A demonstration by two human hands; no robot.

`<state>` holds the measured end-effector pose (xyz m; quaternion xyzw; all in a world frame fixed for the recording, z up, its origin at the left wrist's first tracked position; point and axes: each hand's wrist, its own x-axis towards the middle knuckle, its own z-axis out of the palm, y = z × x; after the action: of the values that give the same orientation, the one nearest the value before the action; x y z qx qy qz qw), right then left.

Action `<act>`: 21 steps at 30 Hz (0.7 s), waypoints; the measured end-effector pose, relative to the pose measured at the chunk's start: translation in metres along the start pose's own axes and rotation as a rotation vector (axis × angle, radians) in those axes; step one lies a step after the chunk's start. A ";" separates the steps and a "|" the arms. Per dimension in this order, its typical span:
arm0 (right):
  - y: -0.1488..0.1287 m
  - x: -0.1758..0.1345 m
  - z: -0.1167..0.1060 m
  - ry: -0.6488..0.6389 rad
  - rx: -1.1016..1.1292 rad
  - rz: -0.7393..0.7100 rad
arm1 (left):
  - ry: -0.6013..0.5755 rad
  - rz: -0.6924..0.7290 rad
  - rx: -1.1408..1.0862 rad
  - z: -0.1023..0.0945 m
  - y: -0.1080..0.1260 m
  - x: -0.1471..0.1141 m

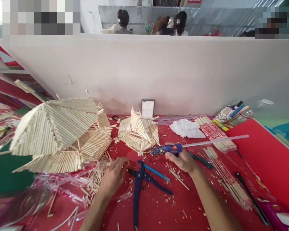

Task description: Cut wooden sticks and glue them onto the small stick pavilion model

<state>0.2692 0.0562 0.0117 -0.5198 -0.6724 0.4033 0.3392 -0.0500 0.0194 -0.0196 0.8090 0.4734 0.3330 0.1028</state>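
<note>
Two bare hands over a red table (173, 218). R hand (181, 158) is closed round a blue glue gun (165, 149), thumb on the near side; a long clear glue stick (216, 140) pokes out the back, toward the right. Gun's nozzle points left, at the front edge of the small model (139, 128); can't tell if it touches. Small model = wooden sticks w/ peaked top, approx. ctr of table, near the white panel (146, 67). L hand (115, 170) is in front of it, a bit left, fingers curled in; tips hidden, so can't tell if they pinch anything. Just beside L hand: blue cutter (140, 175), handles apart, w/ a light-blue rod (156, 173) next to it. Offcuts (96, 181) heap on L hand's other side; big model (62, 122), also sticks, stands beyond, far left. On the right: tissue (188, 128), stick pack (216, 134) in red & clear wrap, 2nd pack (227, 179) nearer, pen cup (223, 116), red board (267, 154). Green handle (202, 161) sticks out just right of R hand.
</note>
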 end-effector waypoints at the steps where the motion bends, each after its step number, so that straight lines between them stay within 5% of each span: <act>1: 0.001 0.000 0.001 0.005 0.004 0.003 | -0.002 0.002 0.002 -0.001 0.000 0.000; 21: -0.006 -0.002 -0.002 -0.008 0.013 0.036 | 0.007 0.036 0.035 -0.001 -0.002 -0.001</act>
<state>0.2690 0.0538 0.0175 -0.5279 -0.6618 0.4157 0.3325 -0.0520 0.0199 -0.0203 0.8179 0.4648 0.3293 0.0811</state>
